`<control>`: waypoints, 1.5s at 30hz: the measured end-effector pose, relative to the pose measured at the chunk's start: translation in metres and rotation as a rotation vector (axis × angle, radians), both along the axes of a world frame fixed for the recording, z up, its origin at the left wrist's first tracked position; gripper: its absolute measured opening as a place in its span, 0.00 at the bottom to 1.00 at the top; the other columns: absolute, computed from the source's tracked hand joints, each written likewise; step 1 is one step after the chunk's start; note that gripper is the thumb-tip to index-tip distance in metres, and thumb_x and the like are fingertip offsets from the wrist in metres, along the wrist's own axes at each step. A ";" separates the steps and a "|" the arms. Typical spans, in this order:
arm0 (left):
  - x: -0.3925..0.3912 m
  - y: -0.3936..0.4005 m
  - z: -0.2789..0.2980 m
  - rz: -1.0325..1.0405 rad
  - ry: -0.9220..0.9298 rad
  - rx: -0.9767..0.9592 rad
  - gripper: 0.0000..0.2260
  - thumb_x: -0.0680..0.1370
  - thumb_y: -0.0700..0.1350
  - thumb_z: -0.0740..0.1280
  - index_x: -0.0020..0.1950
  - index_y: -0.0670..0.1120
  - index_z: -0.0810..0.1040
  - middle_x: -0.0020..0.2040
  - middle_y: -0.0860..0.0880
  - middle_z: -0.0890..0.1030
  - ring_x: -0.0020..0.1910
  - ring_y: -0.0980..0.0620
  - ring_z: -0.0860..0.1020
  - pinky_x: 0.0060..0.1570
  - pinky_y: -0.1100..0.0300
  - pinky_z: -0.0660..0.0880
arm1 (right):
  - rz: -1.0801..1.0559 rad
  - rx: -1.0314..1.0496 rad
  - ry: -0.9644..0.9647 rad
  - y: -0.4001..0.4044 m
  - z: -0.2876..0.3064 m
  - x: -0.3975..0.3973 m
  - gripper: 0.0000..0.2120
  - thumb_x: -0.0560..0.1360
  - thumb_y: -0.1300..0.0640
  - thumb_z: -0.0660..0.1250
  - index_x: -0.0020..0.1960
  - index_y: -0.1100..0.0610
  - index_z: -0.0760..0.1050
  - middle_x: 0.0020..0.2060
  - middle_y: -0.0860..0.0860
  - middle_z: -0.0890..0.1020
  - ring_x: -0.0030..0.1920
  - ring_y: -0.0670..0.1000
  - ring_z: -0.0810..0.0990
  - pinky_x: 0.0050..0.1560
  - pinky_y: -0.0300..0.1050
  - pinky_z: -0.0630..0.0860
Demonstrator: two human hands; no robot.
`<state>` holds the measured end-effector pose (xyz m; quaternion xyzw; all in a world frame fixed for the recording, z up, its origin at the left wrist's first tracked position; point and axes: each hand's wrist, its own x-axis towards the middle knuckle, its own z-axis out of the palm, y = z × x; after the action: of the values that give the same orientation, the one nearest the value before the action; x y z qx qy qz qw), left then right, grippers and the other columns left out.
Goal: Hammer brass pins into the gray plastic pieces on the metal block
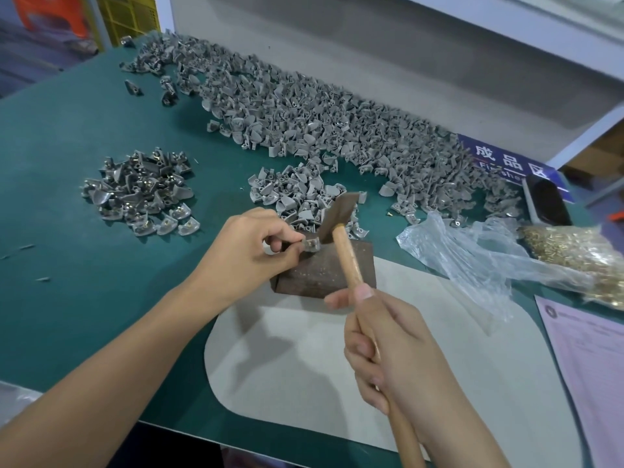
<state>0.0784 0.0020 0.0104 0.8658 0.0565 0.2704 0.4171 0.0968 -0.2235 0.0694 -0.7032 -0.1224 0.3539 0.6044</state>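
A dark metal block (320,271) stands on a pale mat (304,366) in the middle of the green table. My left hand (250,251) pinches a gray plastic piece (309,244) on the block's top far corner. My right hand (391,346) grips the wooden handle of a hammer (341,214), whose dark head hovers just above and right of the piece. Whether a brass pin sits in the piece is too small to tell. Loose brass pins (574,258) lie in a plastic bag at the right.
A long heap of gray pieces (320,119) runs across the back of the table. A smaller pile (297,194) lies just behind the block. At the left sits a pile of pieces with brass pins (141,190). A pink paper sheet (591,366) and a blue sign (506,163) are at the right.
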 end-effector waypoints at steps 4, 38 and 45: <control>0.001 0.001 0.000 0.002 0.013 0.000 0.05 0.73 0.38 0.78 0.42 0.48 0.87 0.34 0.55 0.75 0.37 0.55 0.75 0.38 0.69 0.67 | 0.023 0.018 -0.018 0.000 -0.001 -0.002 0.19 0.84 0.39 0.59 0.50 0.50 0.83 0.28 0.48 0.66 0.21 0.47 0.58 0.21 0.35 0.63; 0.003 0.002 -0.001 -0.038 0.021 -0.043 0.05 0.73 0.39 0.78 0.39 0.47 0.85 0.32 0.56 0.73 0.35 0.54 0.73 0.38 0.67 0.65 | -0.007 -0.157 -0.360 0.014 -0.010 -0.011 0.17 0.84 0.38 0.57 0.48 0.43 0.81 0.25 0.45 0.70 0.23 0.43 0.65 0.23 0.34 0.62; 0.004 0.003 -0.003 -0.035 0.034 -0.050 0.05 0.73 0.41 0.78 0.39 0.47 0.85 0.33 0.55 0.73 0.35 0.53 0.73 0.36 0.63 0.67 | 0.003 -0.158 -0.321 0.014 -0.012 -0.012 0.16 0.78 0.36 0.58 0.48 0.43 0.81 0.25 0.45 0.71 0.22 0.43 0.65 0.23 0.32 0.61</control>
<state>0.0825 0.0052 0.0069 0.8605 0.0551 0.2470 0.4422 0.0848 -0.2095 0.0576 -0.7957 -0.1903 0.2467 0.5194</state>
